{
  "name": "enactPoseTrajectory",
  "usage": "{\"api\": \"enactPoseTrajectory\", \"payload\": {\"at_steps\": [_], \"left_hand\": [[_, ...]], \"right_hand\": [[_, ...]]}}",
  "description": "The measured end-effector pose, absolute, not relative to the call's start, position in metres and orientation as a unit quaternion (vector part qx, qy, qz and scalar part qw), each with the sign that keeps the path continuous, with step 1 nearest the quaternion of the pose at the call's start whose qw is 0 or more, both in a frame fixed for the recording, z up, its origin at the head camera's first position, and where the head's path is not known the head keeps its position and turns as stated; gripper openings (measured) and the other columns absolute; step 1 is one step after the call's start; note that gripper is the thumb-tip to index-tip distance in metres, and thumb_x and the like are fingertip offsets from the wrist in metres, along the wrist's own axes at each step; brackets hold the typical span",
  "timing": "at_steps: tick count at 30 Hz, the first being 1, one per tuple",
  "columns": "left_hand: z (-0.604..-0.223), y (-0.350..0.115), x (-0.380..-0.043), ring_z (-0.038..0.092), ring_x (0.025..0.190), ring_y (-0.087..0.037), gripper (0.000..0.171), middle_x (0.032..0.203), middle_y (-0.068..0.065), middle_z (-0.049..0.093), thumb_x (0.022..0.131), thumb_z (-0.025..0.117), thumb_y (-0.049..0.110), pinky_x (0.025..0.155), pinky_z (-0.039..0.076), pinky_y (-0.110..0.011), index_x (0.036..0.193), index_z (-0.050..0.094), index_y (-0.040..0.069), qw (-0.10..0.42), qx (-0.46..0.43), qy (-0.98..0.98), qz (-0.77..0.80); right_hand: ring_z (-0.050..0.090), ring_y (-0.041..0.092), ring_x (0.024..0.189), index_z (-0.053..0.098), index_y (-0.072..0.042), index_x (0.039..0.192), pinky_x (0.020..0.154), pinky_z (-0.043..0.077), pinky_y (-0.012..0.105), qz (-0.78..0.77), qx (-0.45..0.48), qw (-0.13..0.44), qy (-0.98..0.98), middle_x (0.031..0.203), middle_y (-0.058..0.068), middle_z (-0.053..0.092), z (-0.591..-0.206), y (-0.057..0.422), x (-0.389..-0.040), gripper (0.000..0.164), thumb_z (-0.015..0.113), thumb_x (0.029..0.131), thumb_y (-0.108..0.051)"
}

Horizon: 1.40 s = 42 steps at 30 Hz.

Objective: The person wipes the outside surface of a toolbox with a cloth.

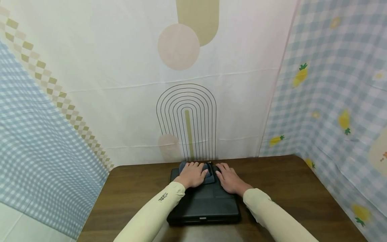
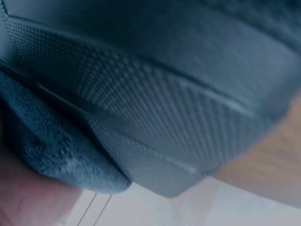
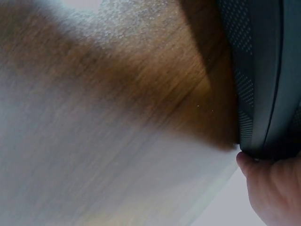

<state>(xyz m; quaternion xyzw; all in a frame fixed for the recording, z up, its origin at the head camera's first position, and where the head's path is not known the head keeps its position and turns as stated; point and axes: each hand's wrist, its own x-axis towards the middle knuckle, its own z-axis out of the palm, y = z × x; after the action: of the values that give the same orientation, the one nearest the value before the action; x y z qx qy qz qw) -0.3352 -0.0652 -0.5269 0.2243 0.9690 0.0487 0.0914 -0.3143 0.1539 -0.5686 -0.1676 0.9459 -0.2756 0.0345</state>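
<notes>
A flat black hard case point(image 1: 208, 205) lies on the wooden table, its latch side toward me. Over its far part, my left hand point(image 1: 192, 174) holds a dark blue-grey cloth point(image 1: 208, 179). In the left wrist view, the fuzzy cloth point(image 2: 70, 160) lies against the case's dotted side wall point(image 2: 141, 99), with fingers point(image 2: 33, 197) behind it. My right hand point(image 1: 230, 179) grips the case at its far right corner. The right wrist view shows fingers point(image 3: 277, 186) bent at the end of the case's side point(image 3: 268, 70).
The brown wooden table point(image 1: 290, 195) spreads to both sides of the case. Its far edge meets a white patterned curtain point(image 1: 127, 124). Blue checked curtains hang at the left point(image 1: 39, 144) and right point(image 1: 320, 101).
</notes>
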Motion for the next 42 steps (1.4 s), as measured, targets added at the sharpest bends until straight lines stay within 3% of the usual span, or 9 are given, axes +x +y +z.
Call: {"api": "enactPoseTrajectory", "payload": {"at_steps": [14, 21, 25, 31, 36, 42], "left_hand": [[-0.530, -0.146, -0.324, 0.048, 0.152, -0.039, 0.068, 0.162, -0.017, 0.052, 0.113, 0.034, 0.059, 0.127, 0.035, -0.060, 0.162, 0.047, 0.014, 0.047, 0.193, 0.976, 0.092], [-0.540, -0.179, -0.309, 0.045, 0.150, -0.052, 0.071, 0.162, -0.032, 0.044, 0.114, 0.040, 0.051, 0.122, 0.038, -0.068, 0.164, 0.036, 0.001, 0.041, 0.127, 0.967, 0.215], [-0.549, -0.183, -0.303, 0.033, 0.156, -0.057, 0.076, 0.168, -0.038, 0.030, 0.115, 0.039, 0.048, 0.125, 0.029, -0.072, 0.168, 0.022, -0.004, 0.061, 0.076, 0.937, 0.334], [-0.552, -0.175, -0.302, 0.022, 0.159, -0.059, 0.074, 0.170, -0.039, 0.023, 0.116, 0.040, 0.042, 0.126, 0.020, -0.077, 0.168, 0.018, -0.005, 0.066, 0.053, 0.909, 0.409], [-0.553, -0.171, -0.298, 0.016, 0.163, -0.055, 0.072, 0.174, -0.035, 0.016, 0.117, 0.039, 0.039, 0.128, 0.022, -0.073, 0.169, 0.014, -0.002, 0.072, 0.033, 0.892, 0.446], [-0.555, -0.165, -0.283, 0.018, 0.162, -0.054, 0.071, 0.174, -0.036, 0.016, 0.117, 0.041, 0.035, 0.128, 0.025, -0.071, 0.169, 0.012, -0.003, 0.039, 0.031, 0.882, 0.468]], "right_hand": [[0.043, 0.044, 0.151, 0.040, -0.002, 0.162, 0.125, 0.032, 0.064, -0.269, -0.181, 0.044, 0.945, 0.163, 0.026, 0.038, -0.570, 0.139, -0.316, 0.053, 0.034, 0.119, -0.032], [0.045, 0.044, 0.150, 0.040, -0.002, 0.161, 0.125, 0.033, 0.065, -0.264, -0.174, 0.035, 0.948, 0.162, 0.026, 0.039, -0.570, 0.141, -0.313, 0.052, 0.035, 0.119, -0.030], [0.045, 0.044, 0.149, 0.041, -0.001, 0.161, 0.124, 0.033, 0.065, -0.264, -0.169, 0.029, 0.949, 0.162, 0.027, 0.040, -0.570, 0.146, -0.311, 0.051, 0.035, 0.118, -0.030], [0.046, 0.046, 0.147, 0.042, 0.000, 0.160, 0.122, 0.034, 0.067, -0.267, -0.168, 0.024, 0.949, 0.160, 0.028, 0.041, -0.570, 0.150, -0.310, 0.051, 0.037, 0.118, -0.028], [0.046, 0.045, 0.147, 0.041, 0.001, 0.160, 0.122, 0.034, 0.066, -0.262, -0.169, 0.025, 0.950, 0.160, 0.027, 0.041, -0.571, 0.151, -0.312, 0.051, 0.036, 0.119, -0.029], [0.047, 0.045, 0.145, 0.043, 0.000, 0.159, 0.121, 0.035, 0.065, -0.251, -0.167, 0.016, 0.953, 0.158, 0.026, 0.042, -0.572, 0.152, -0.313, 0.050, 0.036, 0.118, -0.029]]}}
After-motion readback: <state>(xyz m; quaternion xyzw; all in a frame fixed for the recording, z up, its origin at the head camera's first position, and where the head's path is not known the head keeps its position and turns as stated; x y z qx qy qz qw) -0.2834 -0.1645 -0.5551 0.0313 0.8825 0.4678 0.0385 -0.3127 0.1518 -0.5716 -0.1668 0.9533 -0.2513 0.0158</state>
